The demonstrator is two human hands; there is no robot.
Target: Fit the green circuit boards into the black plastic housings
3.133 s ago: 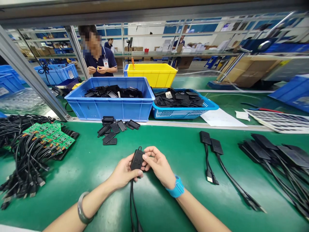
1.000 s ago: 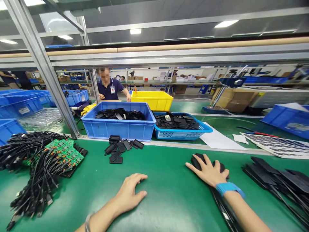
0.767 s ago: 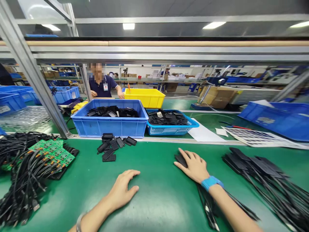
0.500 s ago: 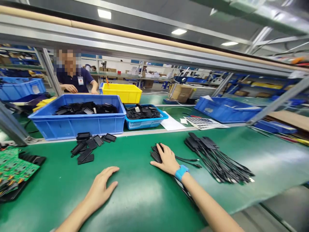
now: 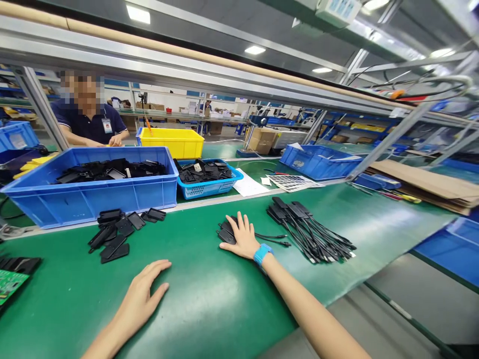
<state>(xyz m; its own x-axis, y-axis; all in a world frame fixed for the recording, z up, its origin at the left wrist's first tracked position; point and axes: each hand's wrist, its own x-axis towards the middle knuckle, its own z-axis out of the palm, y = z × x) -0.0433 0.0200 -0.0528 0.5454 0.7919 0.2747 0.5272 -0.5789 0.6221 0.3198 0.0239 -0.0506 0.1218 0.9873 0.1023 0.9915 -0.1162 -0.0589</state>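
My right hand (image 5: 242, 236), wearing a blue wristband, lies with fingers spread over a small group of black cabled modules (image 5: 226, 232). Their cables come out to the right from beneath the palm. My left hand (image 5: 144, 289) rests at the lower left of the green table (image 5: 209, 309), fingers apart and holding nothing. To the right of my right hand lies a fanned bundle of black modules with cables (image 5: 305, 224), light connector tips toward me. Ahead of my left hand is a loose pile of black plastic cases (image 5: 116, 234).
A large blue bin (image 5: 93, 197) and a light-blue basket (image 5: 209, 187), both with black parts, stand at the back. Behind are a yellow bin (image 5: 174, 144) and a co-worker (image 5: 88, 119). Green circuit boards (image 5: 11, 284) sit far left; a blue bin (image 5: 318, 164) is back right.
The view has turned to the right, so things appear further left. My right hand stays over the modules, its fingers now more spread. My left hand remains open above the table.
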